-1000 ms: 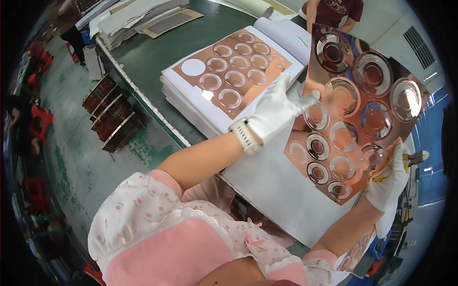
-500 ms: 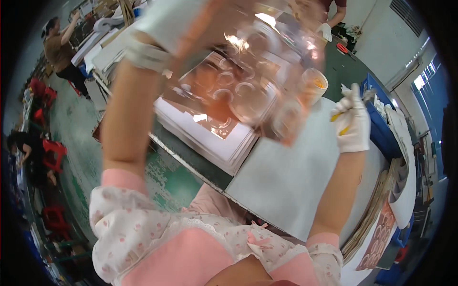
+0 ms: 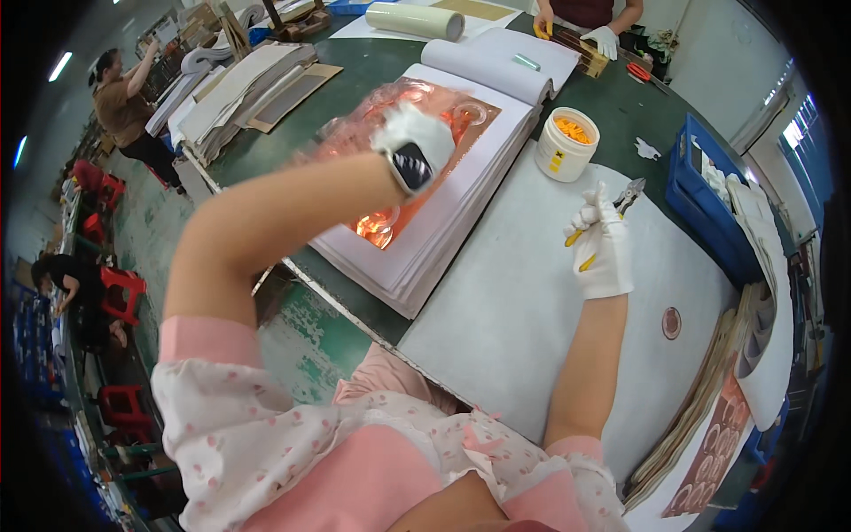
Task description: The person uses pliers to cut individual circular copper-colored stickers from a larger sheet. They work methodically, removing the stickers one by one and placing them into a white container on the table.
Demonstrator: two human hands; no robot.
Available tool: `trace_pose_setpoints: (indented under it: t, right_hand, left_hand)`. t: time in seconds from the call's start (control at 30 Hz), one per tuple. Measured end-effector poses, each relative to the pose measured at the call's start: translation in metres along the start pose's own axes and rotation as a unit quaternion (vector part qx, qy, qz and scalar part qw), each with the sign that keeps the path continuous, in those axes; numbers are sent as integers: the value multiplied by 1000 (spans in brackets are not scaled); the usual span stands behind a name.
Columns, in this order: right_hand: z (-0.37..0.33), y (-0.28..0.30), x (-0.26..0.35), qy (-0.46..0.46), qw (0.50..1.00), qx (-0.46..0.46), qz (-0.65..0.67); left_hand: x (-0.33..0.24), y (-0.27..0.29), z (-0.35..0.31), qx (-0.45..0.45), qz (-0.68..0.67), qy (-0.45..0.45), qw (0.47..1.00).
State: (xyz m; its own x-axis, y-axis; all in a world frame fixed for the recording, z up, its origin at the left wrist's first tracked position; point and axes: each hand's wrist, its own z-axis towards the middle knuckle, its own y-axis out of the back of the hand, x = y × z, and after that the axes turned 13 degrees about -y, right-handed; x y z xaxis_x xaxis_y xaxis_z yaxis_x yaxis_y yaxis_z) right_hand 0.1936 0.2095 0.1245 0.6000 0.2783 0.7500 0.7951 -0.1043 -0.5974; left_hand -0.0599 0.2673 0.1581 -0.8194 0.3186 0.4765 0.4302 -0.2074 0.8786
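Observation:
My left hand [image 3: 415, 140], in a white glove with a watch at the wrist, is over a shiny copper-coloured sheet [image 3: 470, 111] with ring shapes on it. A crumpled clear film [image 3: 359, 111] lies smeared by motion beside that hand, and its fingers are too blurred to make out. The copper sheet rests on a thick stack of white paper [image 3: 390, 279]. My gloved right hand [image 3: 607, 253] is closed round a pair of pliers [image 3: 628, 197] with yellow handles, jaws pointing up and away. Under it spreads a grey-white board [image 3: 505, 266].
A white tub [image 3: 567, 164] of orange pieces stands beyond my right hand. A small round piece [image 3: 671, 323] lies to its right. Further right are a blue bin [image 3: 709, 222] and stacked sheets [image 3: 687, 390]. Across the table, a co-worker's hands [image 3: 603, 40] handle a block near red-handled scissors [image 3: 645, 78].
My left hand has come down from high in front with the clear film, onto the copper sheet and paper stack. My right hand has shifted left and nearer, still holding the pliers.

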Motion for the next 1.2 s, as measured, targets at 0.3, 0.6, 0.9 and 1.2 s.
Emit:
trace_pose_setpoints:
  t: [0.3,0.6,0.9,1.2]
  right_hand:
    - [6,12,-6,-41,999,-9,9]
    - [9,7,-17,-128,991,21,26]
    - [23,-62,-55,-227,964,137,38]
    - [31,-91,-61,-235,970,25,61]
  left_hand:
    - [-54,0,19,90,42,-58,993]
    - [12,53,16,72,-162,-122,977]
    - [126,-46,28,85,-534,236,807]
    - [138,-75,51,112,-476,202,849]
